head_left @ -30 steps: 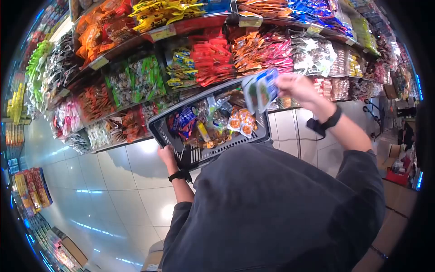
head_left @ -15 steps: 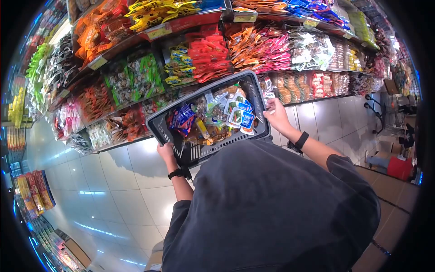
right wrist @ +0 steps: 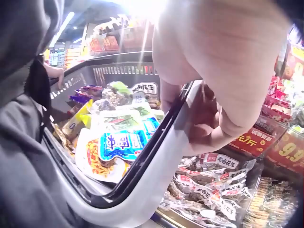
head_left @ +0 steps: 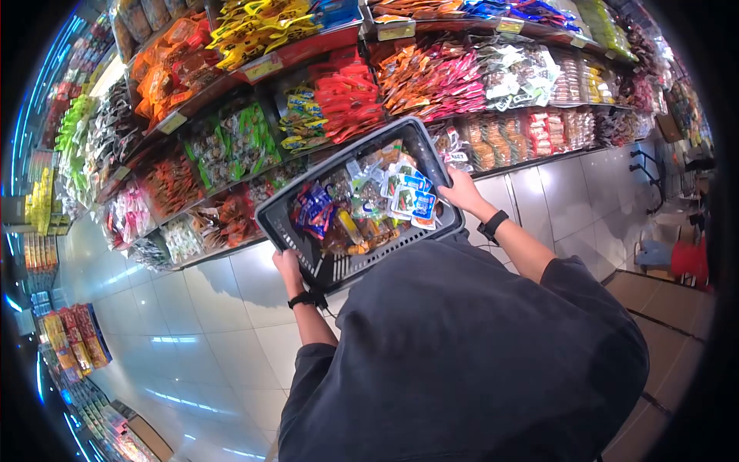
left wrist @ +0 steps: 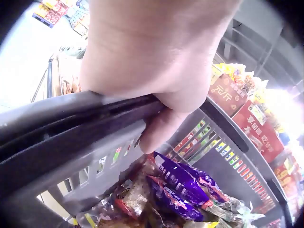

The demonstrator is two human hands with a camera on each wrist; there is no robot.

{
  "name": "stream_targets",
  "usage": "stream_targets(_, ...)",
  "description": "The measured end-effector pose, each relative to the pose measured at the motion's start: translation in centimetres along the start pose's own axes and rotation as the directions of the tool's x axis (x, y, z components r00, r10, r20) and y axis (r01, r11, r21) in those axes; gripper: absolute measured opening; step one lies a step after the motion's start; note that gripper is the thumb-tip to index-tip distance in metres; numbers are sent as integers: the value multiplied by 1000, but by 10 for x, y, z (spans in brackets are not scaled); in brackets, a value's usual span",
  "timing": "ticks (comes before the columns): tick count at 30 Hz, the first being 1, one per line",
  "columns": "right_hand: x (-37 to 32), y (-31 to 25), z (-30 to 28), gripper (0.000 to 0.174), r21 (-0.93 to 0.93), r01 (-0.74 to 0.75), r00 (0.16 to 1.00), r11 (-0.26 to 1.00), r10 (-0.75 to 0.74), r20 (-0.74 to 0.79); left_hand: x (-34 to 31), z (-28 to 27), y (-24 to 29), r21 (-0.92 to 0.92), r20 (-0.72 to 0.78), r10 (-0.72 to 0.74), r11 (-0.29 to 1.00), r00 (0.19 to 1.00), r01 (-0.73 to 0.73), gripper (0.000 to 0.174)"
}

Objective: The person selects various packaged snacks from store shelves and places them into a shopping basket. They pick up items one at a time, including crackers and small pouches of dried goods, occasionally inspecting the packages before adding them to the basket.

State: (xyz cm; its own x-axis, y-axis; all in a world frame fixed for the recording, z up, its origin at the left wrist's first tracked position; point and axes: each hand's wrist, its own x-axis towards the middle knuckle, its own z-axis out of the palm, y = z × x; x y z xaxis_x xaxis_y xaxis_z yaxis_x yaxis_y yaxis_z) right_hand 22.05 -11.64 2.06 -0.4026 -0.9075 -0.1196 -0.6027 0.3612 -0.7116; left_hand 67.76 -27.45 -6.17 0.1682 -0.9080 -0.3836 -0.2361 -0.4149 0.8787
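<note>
A dark grey basket is held between both hands, tilted in the head view. The left hand grips its near left corner; in the left wrist view the left thumb hooks over the rim. At the right end, the right hand grips the rim, its fingers curled outside the wall. Inside lie purple packets, a yellow packet, clear bags, and blue-and-white packets on the right side.
Shelves of bagged snacks run beyond the basket, with red packets, green packets and price tags. Tiled floor lies at the left. A person in red is at the far right.
The right hand released blue-and-white packets into the basket, then moved onto its right rim and now grips it. The left hand kept its hold. The view shifted slightly.
</note>
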Motion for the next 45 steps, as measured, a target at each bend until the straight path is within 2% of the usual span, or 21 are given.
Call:
stream_targets(1,-6,3,1,36,3,-3,1000,1000,3,-7,-15,1,2,-33,-26,16,999,1000,-17,13)
stream_targets(4,-26,14,5,36,-56,15,1000,998,-15,13,-38,-14,-21,20,-79,-47,999,996,48,19)
stream_targets(7,-49,15,6,31,40,32,999,999,-32,12,-67,-26,-34,-10,-119,-74,997,990,73,24)
stream_targets(8,-57,14,4,31,38,35,999,999,-36,23,-75,-31,-36,0,-113,-90,996,990,90,24)
stream_targets(10,-70,13,0,31,74,-68,993,995,60,106,-87,-37,-42,4,-118,-105,994,987,106,24)
stream_targets(13,-82,20,-1,34,90,-59,991,994,48,122,-108,-45,-50,14,-73,-102,995,992,104,23)
stream_targets(14,-86,18,-3,35,127,-135,980,983,114,163,-113,-47,-56,7,-64,-111,994,992,111,22)
stream_targets(15,-87,17,-4,35,127,-133,980,983,111,165,-117,-48,-61,2,-52,-118,993,992,119,21)
stream_targets(18,-95,25,-1,33,19,-121,977,993,115,177,-123,-49,-69,-23,-33,-77,997,996,76,19)
stream_targets(22,-99,36,1,35,68,-46,991,997,37,131,-132,-45,-53,-20,-103,-91,996,990,90,17)
stream_targets(24,-100,38,2,35,86,-117,985,989,104,136,-126,-43,-55,-3,-89,-45,999,995,45,17)
stream_targets(28,-101,45,-6,35,105,-105,988,989,92,124,-138,-38,-26,67,-62,-3,998,998,7,16)
stream_targets(30,-102,47,-11,34,163,-106,987,981,85,134,-147,-29,-6,70,-171,55,997,984,-43,14)
stream_targets(33,-104,54,-10,33,111,-75,995,991,67,75,-146,-31,5,123,-113,125,986,986,-111,13)
stream_targets(34,-102,57,-9,33,172,-69,995,983,56,82,-149,-32,9,124,-121,134,985,984,-119,13)
stream_targets(39,-103,61,-7,33,175,-105,992,979,90,94,-137,-29,16,158,-88,199,970,976,-183,15)
stream_targets(40,-102,63,-5,33,190,-79,996,979,70,52,-136,-27,22,190,-81,215,962,973,-197,15)
stream_targets(45,-96,60,9,35,194,-50,998,980,57,-34,-120,-25,36,167,-95,194,970,976,-176,12)
